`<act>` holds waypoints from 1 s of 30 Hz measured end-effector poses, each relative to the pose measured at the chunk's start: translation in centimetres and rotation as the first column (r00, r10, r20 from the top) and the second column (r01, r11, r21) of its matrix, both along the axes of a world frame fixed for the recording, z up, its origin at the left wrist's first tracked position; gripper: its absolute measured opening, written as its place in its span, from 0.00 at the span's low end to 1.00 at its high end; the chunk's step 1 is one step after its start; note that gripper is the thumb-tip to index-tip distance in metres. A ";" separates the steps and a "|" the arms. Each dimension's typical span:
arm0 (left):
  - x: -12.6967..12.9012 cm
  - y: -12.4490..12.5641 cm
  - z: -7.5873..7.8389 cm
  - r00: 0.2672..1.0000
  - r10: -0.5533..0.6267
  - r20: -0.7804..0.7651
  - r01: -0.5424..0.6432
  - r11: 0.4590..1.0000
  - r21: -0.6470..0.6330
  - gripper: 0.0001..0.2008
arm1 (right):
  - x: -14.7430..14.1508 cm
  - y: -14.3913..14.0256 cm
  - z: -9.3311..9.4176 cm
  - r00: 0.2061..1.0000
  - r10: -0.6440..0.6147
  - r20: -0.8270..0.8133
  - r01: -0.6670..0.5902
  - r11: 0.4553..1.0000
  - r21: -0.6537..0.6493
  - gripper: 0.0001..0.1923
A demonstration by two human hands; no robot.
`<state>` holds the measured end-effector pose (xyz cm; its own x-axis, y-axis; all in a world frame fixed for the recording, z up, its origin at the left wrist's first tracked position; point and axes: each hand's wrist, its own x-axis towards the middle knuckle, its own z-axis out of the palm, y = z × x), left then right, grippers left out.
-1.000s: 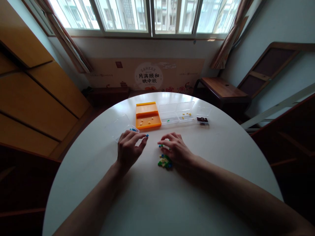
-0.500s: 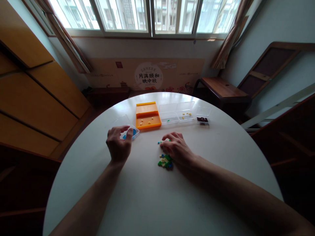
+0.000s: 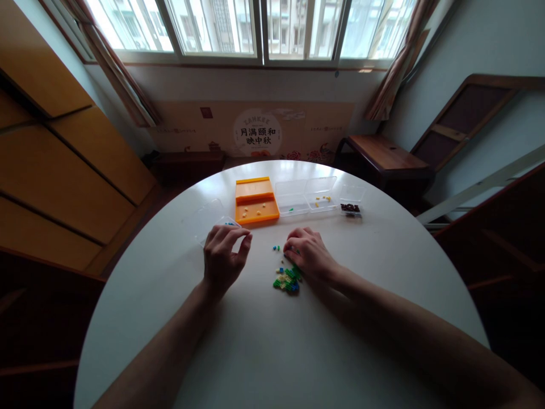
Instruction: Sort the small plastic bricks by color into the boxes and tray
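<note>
My left hand (image 3: 223, 255) hovers over the table in front of a clear box (image 3: 237, 224) of blue pieces and partly covers it. Its thumb and forefinger pinch together; anything between them is too small to name. Resting on the tabletop, my right hand (image 3: 310, 251) has its fingers curled down and closed, with their grip hidden. Just left of its fingertips lie a few tiny blue and green toy bricks (image 3: 276, 248). Below it sits a small cluster of green, cream and blue bricks (image 3: 286, 280).
On the round white table (image 3: 255, 352), an orange tray (image 3: 256, 218) holds several cream pieces. Beside it stand an open clear case (image 3: 293, 211) with green and yellow pieces and a small box of dark pieces (image 3: 350, 209). A wooden chair (image 3: 385, 152) stands beyond the table's edge.
My left hand has come away from the box of blue pieces, moving right and slightly nearer me. My right hand has shifted slightly right, uncovering more of the small bricks.
</note>
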<state>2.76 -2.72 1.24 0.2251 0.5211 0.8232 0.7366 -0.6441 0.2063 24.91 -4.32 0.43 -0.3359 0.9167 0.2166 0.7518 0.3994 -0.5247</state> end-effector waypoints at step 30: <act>1.5 -1.2 0.2 0.910 -0.290 -0.295 0.281 0.957 -0.073 0.04 | -0.5 0.0 -0.6 0.932 0.082 -0.354 -0.074 0.997 0.035 0.06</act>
<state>4.25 -3.87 1.46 0.6016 0.4198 0.6796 0.5520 -0.8334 0.0261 24.40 -4.31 -0.20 -0.3039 0.8846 0.3537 0.4842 0.4632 -0.7423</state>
